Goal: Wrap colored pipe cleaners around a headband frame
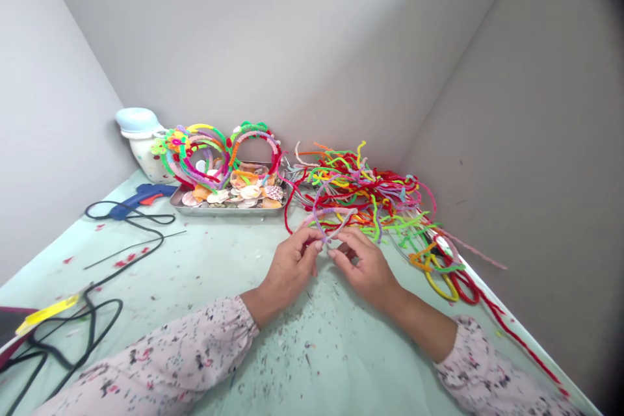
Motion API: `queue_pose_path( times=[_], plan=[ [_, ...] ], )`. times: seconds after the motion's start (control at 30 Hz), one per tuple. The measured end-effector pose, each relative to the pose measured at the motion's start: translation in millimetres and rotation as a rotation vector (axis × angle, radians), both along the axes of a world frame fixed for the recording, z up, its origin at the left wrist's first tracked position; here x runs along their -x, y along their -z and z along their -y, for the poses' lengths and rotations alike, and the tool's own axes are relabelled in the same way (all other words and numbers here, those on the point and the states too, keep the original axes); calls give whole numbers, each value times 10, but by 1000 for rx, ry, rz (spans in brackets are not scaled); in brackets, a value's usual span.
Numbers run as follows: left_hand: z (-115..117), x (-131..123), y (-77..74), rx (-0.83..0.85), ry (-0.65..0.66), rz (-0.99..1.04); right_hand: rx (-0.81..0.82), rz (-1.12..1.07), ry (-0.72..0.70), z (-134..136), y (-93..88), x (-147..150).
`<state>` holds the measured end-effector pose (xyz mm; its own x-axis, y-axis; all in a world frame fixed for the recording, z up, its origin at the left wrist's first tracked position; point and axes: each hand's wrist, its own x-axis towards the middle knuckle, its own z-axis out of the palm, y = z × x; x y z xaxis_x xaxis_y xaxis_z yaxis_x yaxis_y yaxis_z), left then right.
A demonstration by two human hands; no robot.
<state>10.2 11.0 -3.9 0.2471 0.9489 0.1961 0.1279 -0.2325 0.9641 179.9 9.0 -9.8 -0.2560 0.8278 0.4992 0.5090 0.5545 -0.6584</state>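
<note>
Over the middle of the table, a thin headband (341, 229) curves above my fingers. It is grey at its near end and wrapped in pale pink and lilac further along. A purple pipe cleaner (316, 207) loops up from that near end, where it crosses the band. My left hand (288, 268) is closed, with thumb and forefinger pinching at the crossing. Close beside it, my right hand (366, 270) is also closed, its thumb and forefinger at the grey end. My fingertips partly hide the exact contact.
Behind lies a tangled pile of colourful pipe cleaners (351, 175), spreading along the right edge. A metal tray (229, 211) holds shells and finished headbands (197, 149). On the left are a blue glue gun (141, 198), a black cord (90, 302) and a white pot (151, 153) with a light-blue top.
</note>
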Motion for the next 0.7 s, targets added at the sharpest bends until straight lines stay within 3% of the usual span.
queue_pose_path(
  times=[0.33, 0.7],
  plan=[
    [-6, -5, 40, -38, 51, -6, 25, 25, -11, 9, -12, -19],
    [6, 11, 21, -69, -16, 40, 120, 33, -10, 12, 3, -2]
  ],
)
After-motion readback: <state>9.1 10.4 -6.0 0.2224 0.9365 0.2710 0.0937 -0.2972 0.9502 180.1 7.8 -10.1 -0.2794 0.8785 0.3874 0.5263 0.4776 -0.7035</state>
